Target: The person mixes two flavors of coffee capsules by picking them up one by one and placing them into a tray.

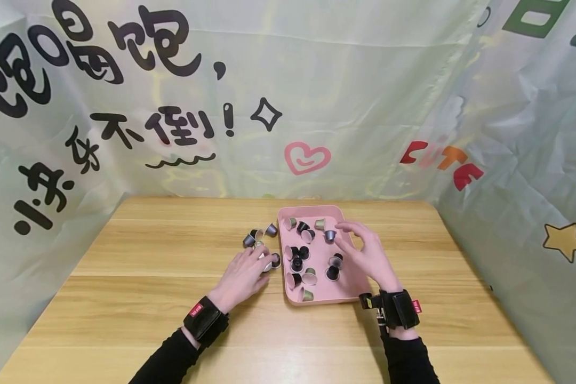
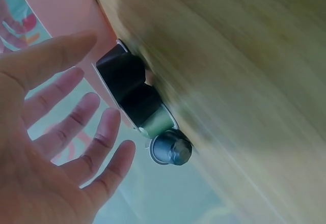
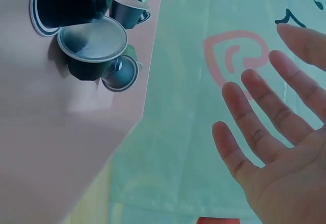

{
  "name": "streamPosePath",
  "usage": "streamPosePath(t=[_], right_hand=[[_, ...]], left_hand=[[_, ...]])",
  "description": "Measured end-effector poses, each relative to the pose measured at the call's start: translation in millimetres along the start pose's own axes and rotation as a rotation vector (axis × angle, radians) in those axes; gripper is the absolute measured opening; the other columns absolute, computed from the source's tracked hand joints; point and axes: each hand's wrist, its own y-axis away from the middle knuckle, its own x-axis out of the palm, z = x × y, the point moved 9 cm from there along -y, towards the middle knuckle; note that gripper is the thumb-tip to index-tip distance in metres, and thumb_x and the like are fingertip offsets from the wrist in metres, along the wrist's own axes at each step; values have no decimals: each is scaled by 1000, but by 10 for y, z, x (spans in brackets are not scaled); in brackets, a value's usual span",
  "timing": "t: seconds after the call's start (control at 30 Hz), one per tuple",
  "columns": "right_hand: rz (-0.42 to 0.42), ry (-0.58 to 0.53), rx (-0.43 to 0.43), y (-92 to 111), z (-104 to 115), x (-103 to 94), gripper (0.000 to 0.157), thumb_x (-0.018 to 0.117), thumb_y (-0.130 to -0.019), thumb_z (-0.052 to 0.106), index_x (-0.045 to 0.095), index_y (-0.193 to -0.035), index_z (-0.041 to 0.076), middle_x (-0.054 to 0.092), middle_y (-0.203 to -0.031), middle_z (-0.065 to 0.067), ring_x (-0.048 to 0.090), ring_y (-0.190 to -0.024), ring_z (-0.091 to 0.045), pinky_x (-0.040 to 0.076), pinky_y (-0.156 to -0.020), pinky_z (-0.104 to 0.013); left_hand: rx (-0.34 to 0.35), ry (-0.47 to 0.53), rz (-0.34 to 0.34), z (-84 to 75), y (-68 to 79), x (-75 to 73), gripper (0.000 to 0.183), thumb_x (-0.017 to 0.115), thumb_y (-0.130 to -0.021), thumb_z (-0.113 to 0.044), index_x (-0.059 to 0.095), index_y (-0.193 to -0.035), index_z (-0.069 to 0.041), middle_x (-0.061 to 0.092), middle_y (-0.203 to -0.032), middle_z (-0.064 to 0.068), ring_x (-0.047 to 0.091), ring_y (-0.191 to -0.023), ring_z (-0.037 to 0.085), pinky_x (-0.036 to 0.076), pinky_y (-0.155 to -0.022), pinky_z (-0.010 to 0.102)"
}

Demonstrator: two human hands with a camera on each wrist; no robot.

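Note:
My left hand [image 1: 242, 274] reaches over a small group of coffee capsules left of the pink tray [image 1: 352, 288]. In the left wrist view its fingers are spread and relaxed, beside black capsules [image 2: 119, 71], a green capsule [image 2: 157, 122] and a dark blue capsule [image 2: 170, 147]. Another black capsule [image 1: 276, 260] lies against the tray's left side. Over the tray's right side is my right hand [image 1: 367, 256], fingers extended and apart, holding nothing in the right wrist view. Nearest its fingertips in the head view stands a blue-grey capsule [image 1: 329, 236].
Several black, green and grey capsules lie or stand inside the tray, mostly on its left half, such as a green capsule [image 1: 307, 295]. A blue-grey capsule [image 1: 271, 230] is outside, near the upper left rim. Printed cloth [image 1: 365, 106] hangs behind the wooden table [image 1: 173, 256].

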Motion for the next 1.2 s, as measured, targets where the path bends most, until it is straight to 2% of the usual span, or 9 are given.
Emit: streamPosePath(t=[0.33, 0.67, 0.97, 1.2], right_hand=[[-32, 5, -16, 8, 22, -16, 34, 74, -89, 10, 67, -122, 4, 67, -130, -18, 63, -114, -33, 46, -101, -51], [-34, 7, -19, 11, 30, -25, 34, 73, -90, 10, 67, -122, 3, 67, -130, -17, 63, -114, -32, 46, -100, -46], [-34, -20, -13, 4, -6, -21, 34, 74, -89, 7, 68, -122, 3, 66, -130, -19, 63, -114, -36, 46, -101, -56], [-29, -26, -16, 8, 5, -26, 35, 73, -89, 8, 67, -123, 2, 67, -128, -19, 63, -113, -36, 46, -101, -53]], left_hand=[[8, -11, 22, 12, 3, 33, 46, 83, -79, -13, 68, -123, -16, 62, -121, 5, 60, -103, 28, 59, -86, 47], [4, -6, 31, 22, 19, 41, 39, 83, -78, -10, 71, -115, -14, 64, -115, 5, 60, -104, 28, 59, -87, 48], [-7, -13, 55, 36, 23, 77, 40, 82, -79, -10, 70, -118, -14, 66, -120, 7, 60, -109, 30, 57, -92, 51], [-41, -6, 132, 48, 41, 152, 41, 82, -80, -16, 70, -119, -14, 68, -119, 8, 60, -107, 30, 56, -94, 51]])
